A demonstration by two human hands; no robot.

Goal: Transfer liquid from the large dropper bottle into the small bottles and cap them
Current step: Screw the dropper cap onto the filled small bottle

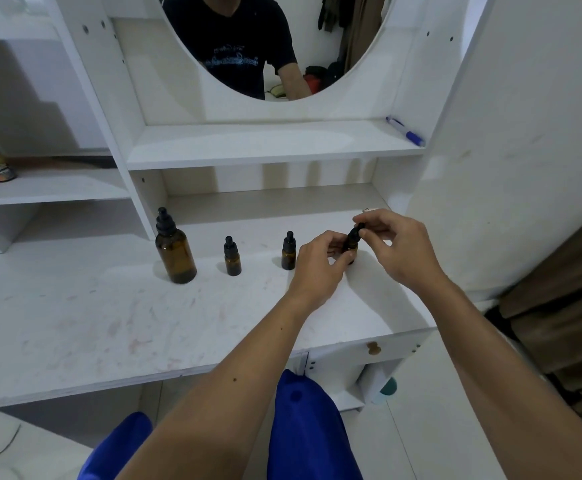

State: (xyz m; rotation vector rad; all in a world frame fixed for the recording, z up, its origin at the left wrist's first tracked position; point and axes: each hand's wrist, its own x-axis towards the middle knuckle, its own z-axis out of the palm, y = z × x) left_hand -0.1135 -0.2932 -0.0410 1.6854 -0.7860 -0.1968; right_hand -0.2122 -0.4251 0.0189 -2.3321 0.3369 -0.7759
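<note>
Amber small bottle [350,249] gripped, both hands

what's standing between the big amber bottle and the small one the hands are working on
Two small capped dropper bottles stand on the white desk between them, in the head view.

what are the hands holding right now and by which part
One small amber glass dropper bottle: the left hand grips its body, and the right hand pinches its black dropper cap.

White tabletop [109,323], faintly stained: large amber dropper bottle [175,252], two small capped bottles [232,257] [288,251]; a third [351,244] possibly resting.
</note>
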